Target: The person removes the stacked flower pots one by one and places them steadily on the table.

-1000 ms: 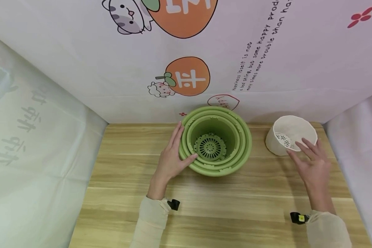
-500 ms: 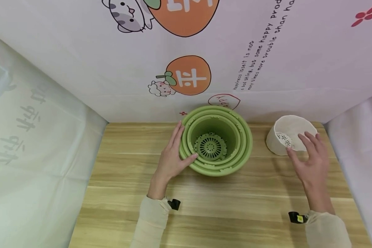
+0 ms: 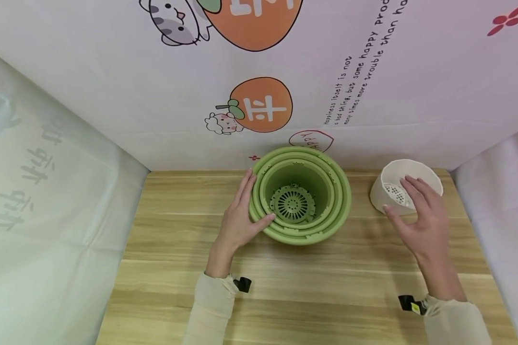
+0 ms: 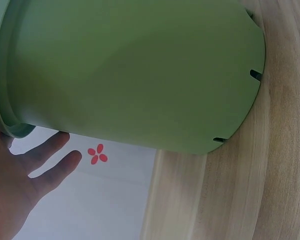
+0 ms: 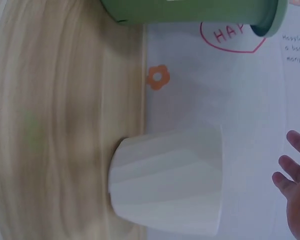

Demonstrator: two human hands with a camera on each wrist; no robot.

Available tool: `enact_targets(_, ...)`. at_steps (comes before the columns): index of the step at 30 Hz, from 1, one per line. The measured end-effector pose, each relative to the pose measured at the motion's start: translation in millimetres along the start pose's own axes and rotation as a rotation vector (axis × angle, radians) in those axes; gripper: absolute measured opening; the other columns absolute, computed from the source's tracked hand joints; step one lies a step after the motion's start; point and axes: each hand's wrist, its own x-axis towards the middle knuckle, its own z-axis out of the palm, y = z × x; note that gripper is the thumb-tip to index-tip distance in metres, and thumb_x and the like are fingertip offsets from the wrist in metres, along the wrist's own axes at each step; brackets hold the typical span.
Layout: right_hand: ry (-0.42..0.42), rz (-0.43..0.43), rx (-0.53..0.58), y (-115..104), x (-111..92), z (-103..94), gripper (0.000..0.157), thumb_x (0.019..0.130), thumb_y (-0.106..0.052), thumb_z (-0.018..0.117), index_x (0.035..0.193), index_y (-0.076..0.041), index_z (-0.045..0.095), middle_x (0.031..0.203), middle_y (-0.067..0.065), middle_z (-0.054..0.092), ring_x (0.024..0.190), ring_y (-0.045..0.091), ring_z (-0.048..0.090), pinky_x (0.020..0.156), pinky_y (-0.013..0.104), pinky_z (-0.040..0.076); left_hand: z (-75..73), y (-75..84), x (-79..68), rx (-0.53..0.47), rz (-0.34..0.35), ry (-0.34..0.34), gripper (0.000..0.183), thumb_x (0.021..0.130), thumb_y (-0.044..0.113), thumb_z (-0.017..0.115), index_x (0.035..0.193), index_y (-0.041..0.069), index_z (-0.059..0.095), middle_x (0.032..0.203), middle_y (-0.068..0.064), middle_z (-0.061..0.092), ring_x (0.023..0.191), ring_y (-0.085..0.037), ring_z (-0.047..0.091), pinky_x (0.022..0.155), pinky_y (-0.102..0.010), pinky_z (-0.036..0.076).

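Observation:
A nested stack of green plastic flower pots (image 3: 344,196) stands upright at the back middle of the table, and a slotted base shows inside the innermost one. My left hand (image 3: 235,223) holds the stack's left rim, thumb over the edge and fingers along the outside. In the left wrist view, the smooth outer green pot (image 4: 140,75) fills the upper part above the hand (image 4: 12,185). To the right stands a smaller white flower pot (image 3: 381,195) with a perforated bottom. Over its near side hovers my right hand (image 3: 429,230), fingers spread. The right wrist view shows this hand (image 5: 297,200) apart from the pot (image 5: 170,182).
A wood-grain table (image 3: 311,297) lies under both pots. Behind it rises a white printed backdrop (image 3: 177,110), close to the pots' far sides. Pale cloth walls (image 3: 60,201) border the table at left and right.
My right hand has shifted left and slightly up, away from the white pot's right rim, with its fingers lifted. My left hand and the pots have stayed in place.

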Motion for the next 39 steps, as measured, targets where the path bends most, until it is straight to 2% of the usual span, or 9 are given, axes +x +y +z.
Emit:
enact_targets(4, -0.002, -0.012, 0.005, -7, 4, 0.5, 0.078, 0.085, -0.064, 0.064, 0.127, 0.001, 0.065, 0.127, 0.024, 0.063, 0.120, 0.047, 0.053, 0.114, 0.038, 0.036, 0.2, -0.7, -0.1, 0.000, -0.002, -0.001, 0.102, 0.083, 0.060, 0.065, 0.161, 0.021, 0.012, 0.166, 0.017, -0.003, 0.133, -0.033, 0.048, 0.049, -0.026, 0.046)
enact_targets(11, 0.004, -0.035, 0.035, -11, 6, 1.1, 0.076, 0.084, -0.064, 0.067, 0.128, -0.002, 0.065, 0.129, 0.021, 0.063, 0.124, 0.038, 0.054, 0.113, 0.035, 0.037, -0.2, -1.4, 1.9, 0.009, 0.009, -0.002, 0.102, 0.084, 0.067, 0.059, 0.161, 0.020, 0.011, 0.166, 0.016, -0.004, 0.139, -0.032, 0.041, 0.049, -0.025, 0.046)
enact_targets(19, 0.041, -0.064, 0.056, -23, 11, 6.0, 0.068, 0.088, -0.056, 0.065, 0.126, 0.000, 0.066, 0.124, 0.024, 0.065, 0.117, 0.042, 0.058, 0.111, 0.034, 0.040, 1.5, -1.7, 1.0, 0.004, 0.002, -0.006, 0.103, 0.083, 0.055, 0.069, 0.161, 0.021, 0.011, 0.166, 0.016, -0.004, 0.138, -0.033, 0.042, 0.053, -0.027, 0.049)
enact_targets(25, 0.021, -0.104, 0.062, -35, 14, 9.5, 0.067, 0.088, -0.055, 0.066, 0.126, 0.000, 0.066, 0.123, 0.023, 0.065, 0.116, 0.042, 0.058, 0.111, 0.033, 0.040, 2.6, -2.4, 0.1, -0.002, -0.001, -0.006, 0.103, 0.083, 0.059, 0.066, 0.161, 0.021, 0.010, 0.166, 0.016, -0.004, 0.137, -0.033, 0.043, 0.060, -0.029, 0.052)
enact_targets(33, 0.022, -0.158, 0.104, -48, 25, 16.2, 0.063, 0.090, -0.050, 0.067, 0.124, 0.003, 0.066, 0.120, 0.025, 0.066, 0.111, 0.044, 0.059, 0.108, 0.034, 0.041, 2.1, -2.7, 0.4, -0.020, 0.003, -0.011, 0.104, 0.083, 0.061, 0.065, 0.161, 0.021, 0.010, 0.166, 0.015, -0.004, 0.142, -0.033, 0.037, 0.075, -0.043, 0.058)
enact_targets(36, 0.012, -0.171, 0.110, -51, 28, 17.8, 0.063, 0.090, -0.049, 0.067, 0.124, 0.004, 0.066, 0.119, 0.024, 0.066, 0.111, 0.044, 0.059, 0.108, 0.034, 0.041, 1.9, -2.6, 1.0, -0.040, 0.004, -0.013, 0.104, 0.082, 0.060, 0.067, 0.161, 0.022, 0.010, 0.166, 0.015, -0.004, 0.143, -0.033, 0.034, 0.086, -0.053, 0.055)
enact_targets(39, -0.009, -0.184, 0.111, -53, 30, 19.5, 0.063, 0.090, -0.049, 0.066, 0.125, 0.003, 0.066, 0.120, 0.024, 0.066, 0.110, 0.044, 0.058, 0.108, 0.034, 0.040, 1.5, -2.7, 1.1, -0.059, 0.004, -0.007, 0.104, 0.082, 0.059, 0.067, 0.161, 0.022, 0.010, 0.166, 0.015, -0.004, 0.145, -0.033, 0.031, 0.095, -0.062, 0.047)
